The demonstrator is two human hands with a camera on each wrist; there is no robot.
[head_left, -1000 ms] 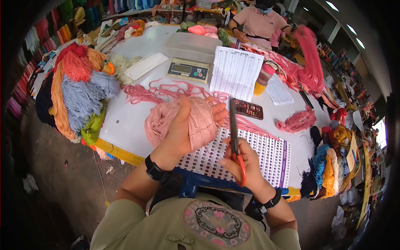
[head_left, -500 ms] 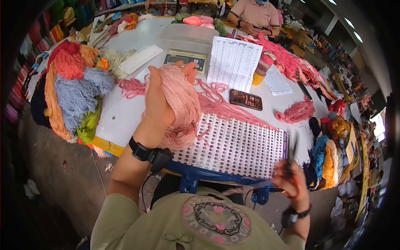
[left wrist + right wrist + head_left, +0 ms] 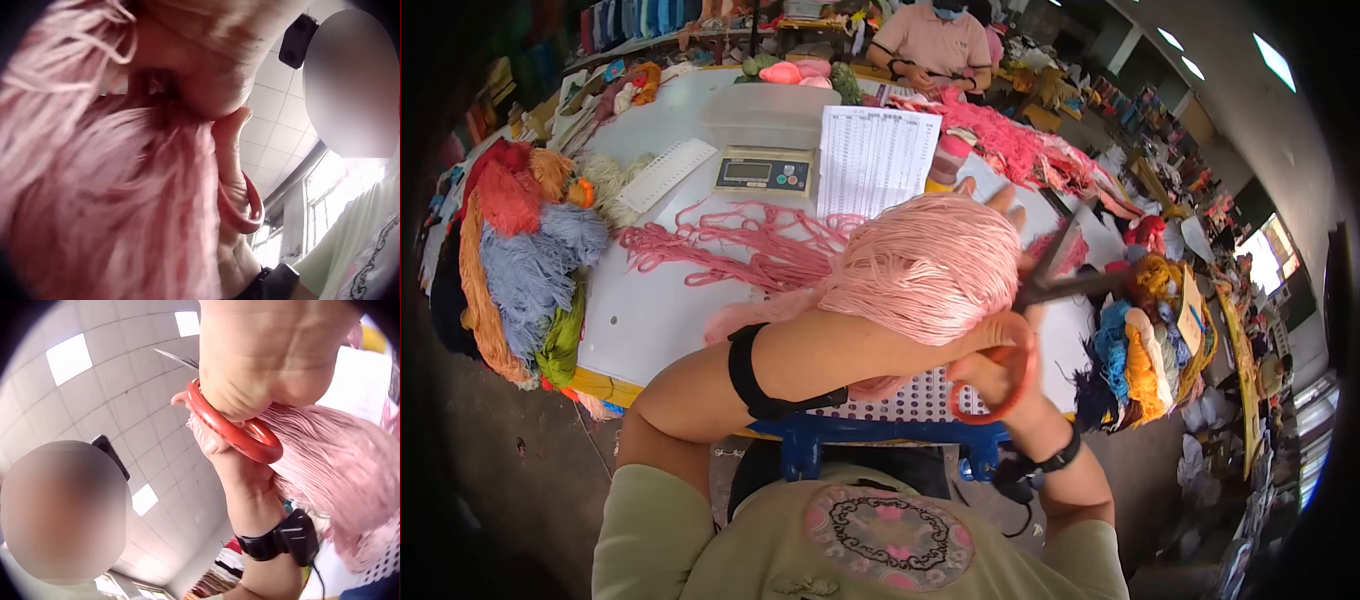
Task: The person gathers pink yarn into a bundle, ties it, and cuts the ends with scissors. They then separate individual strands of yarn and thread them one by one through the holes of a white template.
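A thick hank of pale pink yarn (image 3: 930,260) lies bundled in my left hand (image 3: 935,345), whose fingertips show past its far side. With my right hand (image 3: 1000,385) I grip scissors (image 3: 1040,293) by their orange-red handles. The dark blades stand spread, pointing up and right beside the hank. Both hands are close together, the left thumb right by the scissor handles. In the right wrist view a red handle loop (image 3: 231,434) circles the hand. Yarn strands (image 3: 156,206) fill much of the left wrist view.
Darker pink strands (image 3: 740,250) trail over the white table. Behind them stand a digital scale (image 3: 765,172) and a printed sheet (image 3: 875,160). A perforated board (image 3: 910,395) lies under the hank. Yarn piles flank both sides (image 3: 525,265). Another person (image 3: 935,45) works across the table.
My right hand swung out to the right with the scissors, then came back beside the hank, blades now spread. My left hand has brought the hank rightward and turned it; the phone is now hidden.
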